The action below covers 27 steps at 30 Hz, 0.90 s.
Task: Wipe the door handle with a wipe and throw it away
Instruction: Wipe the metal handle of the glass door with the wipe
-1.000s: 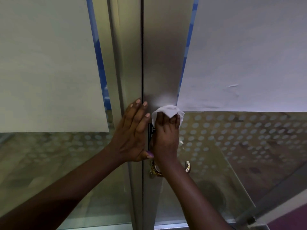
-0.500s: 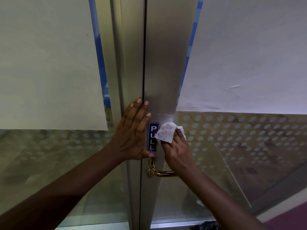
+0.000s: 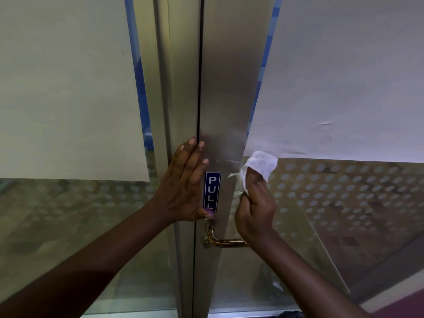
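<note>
Both hands are up at the door: the left hand point(image 3: 187, 182) is laid flat, fingers spread, nothing held, pressed on the metal stile just left of the PULL sticker point(image 3: 212, 191); the right hand point(image 3: 254, 210) is curled shut around a white wipe point(image 3: 260, 166), bunched, w/ a loose flap sticking up above the knuckles, right of the sticker. The door handle point(image 3: 226, 242) is seen below the sticker, brass-coloured and worn-looking; its visible bar lies horizontal, long axis left–right, running from a mount under the sticker toward the right, where its far end is hidden behind the right wrist. A short upright piece rises from the mount toward the sticker. At this moment the wipe is held above the handle, approx. level w/ the sticker's top, apart from the bar; whether it touches the stile can't be told. Wiping the handle itself is judged the step in hand. To do it well, the wipe should be wrapped round the bar and drawn along its length, mount to tip, so top, underside and back are all covered; the upright piece and mount should be done too. The left hand's bracing should be kept so the door isn't swung. No bin is in view.
</note>
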Motion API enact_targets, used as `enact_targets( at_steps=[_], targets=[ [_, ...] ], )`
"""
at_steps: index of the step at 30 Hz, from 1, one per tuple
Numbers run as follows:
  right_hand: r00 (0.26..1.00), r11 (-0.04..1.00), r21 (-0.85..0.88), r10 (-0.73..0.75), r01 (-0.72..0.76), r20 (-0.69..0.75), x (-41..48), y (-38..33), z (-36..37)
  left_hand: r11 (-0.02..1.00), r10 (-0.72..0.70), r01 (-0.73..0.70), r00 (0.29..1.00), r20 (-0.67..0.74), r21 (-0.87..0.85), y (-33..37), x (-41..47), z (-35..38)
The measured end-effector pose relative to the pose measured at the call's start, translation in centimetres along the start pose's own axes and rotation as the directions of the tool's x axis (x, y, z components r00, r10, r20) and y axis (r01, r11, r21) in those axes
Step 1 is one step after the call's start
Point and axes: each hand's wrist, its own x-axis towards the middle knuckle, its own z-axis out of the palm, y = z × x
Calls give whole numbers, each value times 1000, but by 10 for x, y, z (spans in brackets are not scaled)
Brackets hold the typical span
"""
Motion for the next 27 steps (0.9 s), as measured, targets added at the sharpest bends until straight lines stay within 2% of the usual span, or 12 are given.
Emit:
enact_targets(
  at_steps=[3, 6, 9, 13, 16, 19, 22, 27],
  targets=[
    [976, 977, -117, -160, 178, 151, 5, 14, 14, 1000, 7, -7, 1000, -11, -6, -1, -1, 0],
    [924, 891, -296, -267, 345, 275, 4, 31, 22, 1000, 14, -14, 1000, -20, 1, -1, -1, 1],
    [866, 799, -371, -345, 473, 362, -1, 45, 19, 1000, 15, -15, 1000, -22, 5, -1, -1, 3],
    [775, 736, -322, -421, 595, 471, -7, 59, 9, 999, 21, -21, 1000, -17, 31, -1, -3, 5],
    [691, 715, -271, -392, 645, 607, -17, 69, 0, 998, 18, -17, 1000, -10, 60, 1, -6, 8],
    [576, 660, -227, -376, 716, 726, -20, 74, -13, 995, 6, -9, 1000, 24, 101, 6, -13, 12],
    [498, 619, -182, -387, 764, 776, -14, 73, -24, 995, -5, -1, 998, 66, 102, 10, -22, 13],
    [404, 631, -113, -340, 768, 849, -12, 68, -41, 993, -27, 12, 992, 119, 119, 12, -37, 13]
  ],
)
